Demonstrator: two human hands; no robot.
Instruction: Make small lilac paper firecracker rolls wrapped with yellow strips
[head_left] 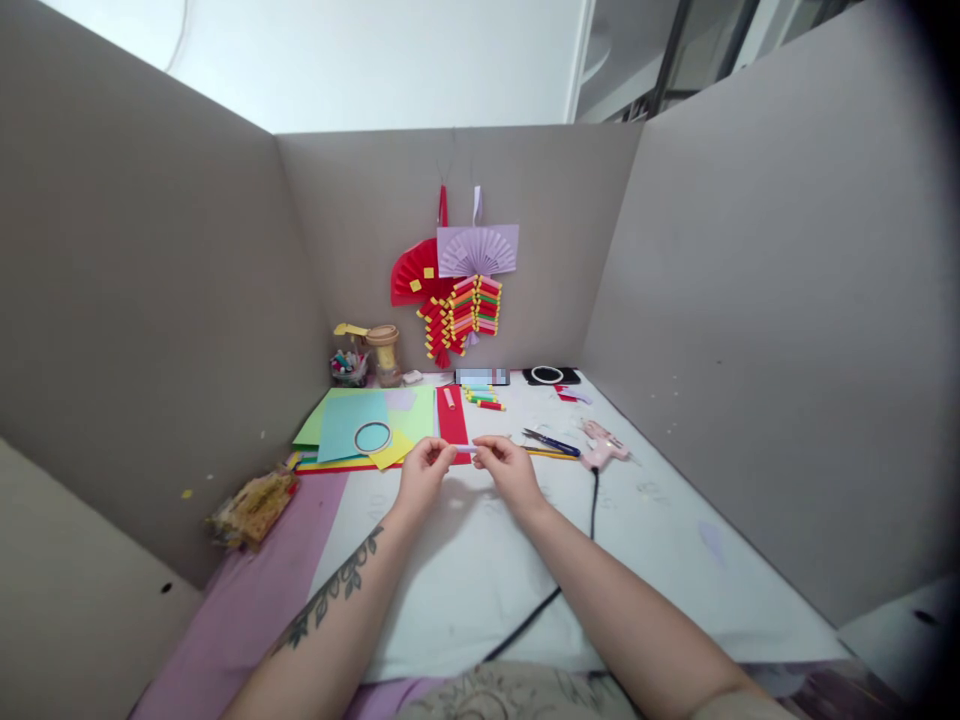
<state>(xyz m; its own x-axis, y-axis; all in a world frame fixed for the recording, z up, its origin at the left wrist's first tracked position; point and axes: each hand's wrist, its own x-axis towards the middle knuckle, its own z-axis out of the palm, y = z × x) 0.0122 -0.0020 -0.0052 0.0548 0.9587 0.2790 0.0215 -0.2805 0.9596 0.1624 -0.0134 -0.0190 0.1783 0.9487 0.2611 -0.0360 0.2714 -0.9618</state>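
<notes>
1. Head view: left hand (pixel 424 472) and right hand (pixel 511 468) are each pinching one end of a pale paper strip (pixel 465 447) with closed fingertips.
2. The strip is hanging just above the white table (pixel 675 520), at the near end of a red paper band (pixel 453 418).
3. Scissors (pixel 551 442) and a pink glue gun (pixel 602 446) are lying just right of the right hand; a tape roll (pixel 373 437) is sitting on coloured sheets (pixel 349 412) to the left.

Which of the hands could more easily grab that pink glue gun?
Probably the right hand. The glue gun lies just to its right, beyond the scissors, while the left hand is on the far side. Both hands pinch a small pale strip, so the right would have to let go first.
</notes>
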